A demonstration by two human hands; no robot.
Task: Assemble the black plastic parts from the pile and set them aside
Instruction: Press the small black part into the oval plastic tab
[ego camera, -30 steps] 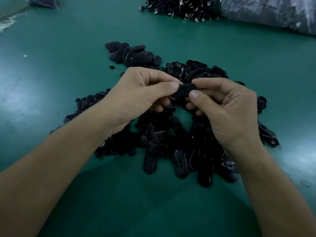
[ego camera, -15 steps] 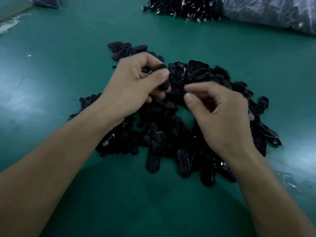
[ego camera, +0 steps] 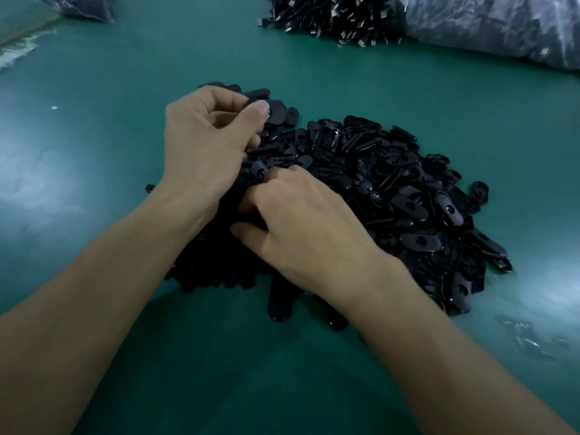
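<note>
Black plastic parts sit heaped in a pile [ego camera: 392,183] on the green table [ego camera: 125,73]. At the small set-aside cluster [ego camera: 277,111] the left hand [ego camera: 213,136] has its fingers [ego camera: 219,98] curled against the thumb, but I cannot tell whether they hold anything. The right hand [ego camera: 307,221] is dug into the pile with its fingertips hidden. Next comes picking two fresh pieces, I'd judge.

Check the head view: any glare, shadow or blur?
Head view: dim overall; pale glare patches on the green table surface at left and lower right; the pile of black plastic parts loses detail in shadow under the left hand and right hand.
</note>
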